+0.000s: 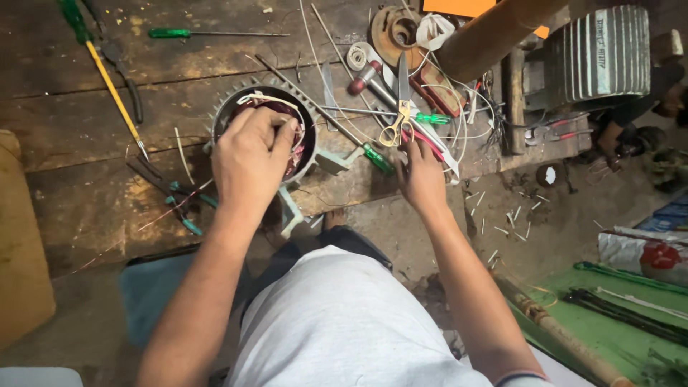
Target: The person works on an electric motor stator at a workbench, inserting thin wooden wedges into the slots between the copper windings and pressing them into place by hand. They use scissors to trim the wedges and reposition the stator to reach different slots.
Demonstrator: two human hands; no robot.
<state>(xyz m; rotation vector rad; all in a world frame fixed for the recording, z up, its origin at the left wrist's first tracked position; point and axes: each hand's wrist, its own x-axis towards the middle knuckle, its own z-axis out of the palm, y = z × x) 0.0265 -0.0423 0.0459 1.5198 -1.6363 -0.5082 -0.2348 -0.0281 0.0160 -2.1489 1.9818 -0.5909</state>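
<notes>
The left hand lies over the round grey metal motor stator with reddish-brown copper windings, which sits on the worn dark wooden tabletop near the middle of the scene. Its fingers curl down into the stator's open bore, bunched close together against the windings and the pale insulation strips at the far rim; whether they pinch a wire there cannot be told. The stator shows around the hand on the far and right sides, its finned edge peeking out to the left.

The right hand rests at the near edge of the tabletop, to the right of the stator and apart from it. Its fingers reach far, loosely closed, touching the tangle of white wires just beside the yellow-handled scissors and the short green-handled screwdriver. A long yellow-shafted screwdriver with a green handle lies well to the left.
</notes>
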